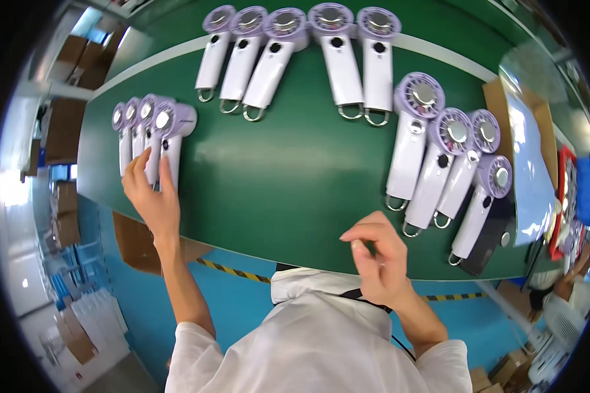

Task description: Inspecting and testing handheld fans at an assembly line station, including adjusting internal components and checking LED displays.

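On the left of the green table, several white and lilac handheld fans [171, 150] stand close together in a row. My left hand [156, 200] reaches over their handles, its thumb and fingers spread, and whether it touches them I cannot tell. My right hand [385, 265] hovers by the table's near edge, fingers curled and thumb tip close to the forefinger; nothing shows in it. To its right lies a group of similar fans [410, 154], handles toward me, with metal loops at their ends. Along the far side rests another row of fans [269, 72].
The green table [269, 170] has a pale strip along its far part. At the right are a cardboard box [547, 124] with a clear plastic sheet and a dark flat object [488, 252] under one fan. A brown carton [136, 242] stands below the left edge.
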Available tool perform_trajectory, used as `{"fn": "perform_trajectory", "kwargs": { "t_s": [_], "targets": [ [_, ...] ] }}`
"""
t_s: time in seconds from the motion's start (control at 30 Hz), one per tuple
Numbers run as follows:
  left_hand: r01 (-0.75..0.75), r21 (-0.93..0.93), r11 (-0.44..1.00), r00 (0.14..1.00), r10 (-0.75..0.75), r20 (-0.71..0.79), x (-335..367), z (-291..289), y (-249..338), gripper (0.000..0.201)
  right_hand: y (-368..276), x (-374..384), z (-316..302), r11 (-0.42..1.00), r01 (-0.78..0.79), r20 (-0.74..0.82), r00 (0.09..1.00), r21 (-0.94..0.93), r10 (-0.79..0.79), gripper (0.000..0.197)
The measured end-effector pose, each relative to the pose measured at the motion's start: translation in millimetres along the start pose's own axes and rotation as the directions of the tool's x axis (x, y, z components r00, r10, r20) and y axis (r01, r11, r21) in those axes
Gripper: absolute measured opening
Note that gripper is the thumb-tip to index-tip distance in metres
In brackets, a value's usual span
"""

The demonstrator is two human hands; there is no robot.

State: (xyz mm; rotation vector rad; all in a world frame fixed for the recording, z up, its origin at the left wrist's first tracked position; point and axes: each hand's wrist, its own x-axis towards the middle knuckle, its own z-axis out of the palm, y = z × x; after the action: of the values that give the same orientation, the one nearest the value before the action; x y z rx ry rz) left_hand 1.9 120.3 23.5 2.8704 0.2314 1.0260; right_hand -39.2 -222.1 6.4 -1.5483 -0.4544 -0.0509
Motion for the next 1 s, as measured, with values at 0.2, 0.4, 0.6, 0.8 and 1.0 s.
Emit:
{"fn": "perform_trajectory", "kwargs": {
  "t_s": [0.2,0.4,0.6,0.8,1.0],
  "targets": [
    [-0.177,-0.438,0.881,0.976,0.215,0.037,19.9,13.8,93.6,0.022,8.8,-21.8,-11.6,0.981,0.01,0.014,1.0,-0.196,-0.007,0.009],
    [0.061,-0.993,0.099,0.004,0.995,0.099,96.1,-40.0,222.2,0.026,-4.0,-34.9,-15.3,0.975,0.011,0.001,1.0,-0.223,-0.011,0.017],
    [0.161,-0.986,0.04,0.244,0.966,0.08,58.8,-38.3,217.9,0.026,-4.7,-31.8,-23.4,0.928,-0.349,-0.449,0.856,-0.132,0.258,0.015],
    [0.112,-0.993,0.026,0.428,0.901,0.072,46.8,-41.7,221.5,0.025,-16.3,-22.4,-24.7,0.89,-0.314,-0.454,0.879,-0.329,0.142,0.015],
    [0.025,-0.999,0.036,0.553,0.832,0.044,53.3,-47.2,235.9,0.025,-17.6,-6.4,-65.7,0.617,-0.358,-0.423,0.905,-0.701,0.044,0.027]
  ]
}}
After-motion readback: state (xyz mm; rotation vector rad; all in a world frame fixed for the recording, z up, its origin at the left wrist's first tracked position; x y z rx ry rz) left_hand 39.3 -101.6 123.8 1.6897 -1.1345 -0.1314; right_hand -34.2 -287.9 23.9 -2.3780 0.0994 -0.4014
